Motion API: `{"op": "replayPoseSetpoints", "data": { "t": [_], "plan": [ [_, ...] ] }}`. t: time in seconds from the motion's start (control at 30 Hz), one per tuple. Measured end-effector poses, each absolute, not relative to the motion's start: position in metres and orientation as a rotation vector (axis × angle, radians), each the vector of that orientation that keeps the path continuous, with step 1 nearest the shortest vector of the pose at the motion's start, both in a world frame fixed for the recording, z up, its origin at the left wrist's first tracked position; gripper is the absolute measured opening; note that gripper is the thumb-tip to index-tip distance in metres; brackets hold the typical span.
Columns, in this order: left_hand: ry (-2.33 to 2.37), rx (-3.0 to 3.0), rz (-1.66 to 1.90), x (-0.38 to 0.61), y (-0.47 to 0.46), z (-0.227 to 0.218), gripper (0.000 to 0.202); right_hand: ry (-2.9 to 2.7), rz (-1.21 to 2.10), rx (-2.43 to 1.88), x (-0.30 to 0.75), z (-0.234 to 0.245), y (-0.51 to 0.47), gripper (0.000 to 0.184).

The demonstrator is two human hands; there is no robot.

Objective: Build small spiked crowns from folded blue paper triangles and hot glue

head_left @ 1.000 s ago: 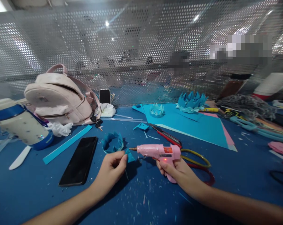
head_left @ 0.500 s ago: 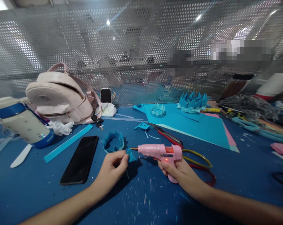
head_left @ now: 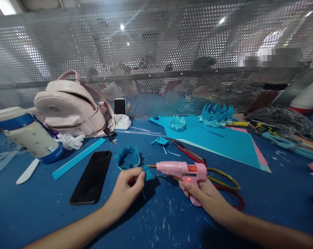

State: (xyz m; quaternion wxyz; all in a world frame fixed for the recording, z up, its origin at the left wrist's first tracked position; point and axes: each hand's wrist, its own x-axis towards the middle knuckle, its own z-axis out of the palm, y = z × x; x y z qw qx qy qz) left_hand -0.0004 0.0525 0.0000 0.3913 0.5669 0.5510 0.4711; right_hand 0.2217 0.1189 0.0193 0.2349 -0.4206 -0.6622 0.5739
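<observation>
My right hand [head_left: 198, 188] is wrapped round the handle of a pink hot glue gun [head_left: 176, 168], whose red light is lit. Its metal nozzle points left, at a small folded piece of blue paper [head_left: 148, 174]. That piece is pinched between the thumb and fingers of my left hand [head_left: 130, 181]; whether the nozzle touches it I cannot tell. Just behind my left hand stands a ring of folded blue paper points [head_left: 128, 158]. Another folded blue paper piece [head_left: 160, 141] lies farther back, beside a red utility knife [head_left: 189, 151].
To the left are a black phone [head_left: 91, 178], a blue paper strip [head_left: 78, 158], a white plastic knife [head_left: 28, 172], a bottle [head_left: 26, 133] and a pink backpack [head_left: 70, 107]. Blue sheets [head_left: 224, 145] at the back right bear paper rings. Scissors [head_left: 224, 176] lie behind my right hand.
The whole view has shifted slightly, so things sit a little farther right. Both hands keep their holds, the nozzle still close to the folded paper.
</observation>
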Motion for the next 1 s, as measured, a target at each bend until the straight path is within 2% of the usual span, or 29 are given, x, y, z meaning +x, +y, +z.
{"op": "replayPoseSetpoints", "data": {
  "t": [1.0],
  "plan": [
    [1.407,1.382,1.275,0.001,0.052,0.002,0.052,-1.832,1.585,-1.196,0.2214,0.018,0.1194,0.056]
  ]
}}
